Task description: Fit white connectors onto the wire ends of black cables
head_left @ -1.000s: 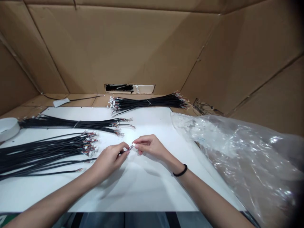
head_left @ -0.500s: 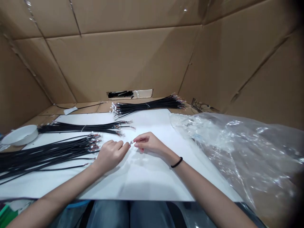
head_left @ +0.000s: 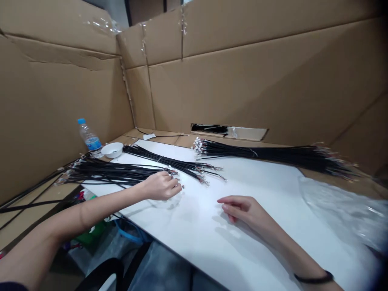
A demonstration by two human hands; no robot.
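My left hand [head_left: 163,186] is closed just in front of the stripped ends of a loose heap of black cables [head_left: 118,169]. A small wire tip pokes out past its fingers; the rest of that cable is hidden under the hand. Over the white board [head_left: 194,226], my right hand [head_left: 242,208] hovers with thumb and forefinger slightly apart and nothing visible between them. A tied bundle of black cables [head_left: 169,161] lies behind the left hand, its bare wire ends pointing right.
Farther back lies a thicker tied cable bundle [head_left: 257,152] with white connectors at its left end. A white bowl [head_left: 112,150] and a water bottle [head_left: 91,139] stand at left. Clear plastic [head_left: 342,206] covers the right side. Cardboard walls [head_left: 242,81] surround the board.
The view has swung left, bringing the bottle into sight. My hands have parted: the left moved to the cable heap's ends, while the right stays over the board, its pinch loosened.
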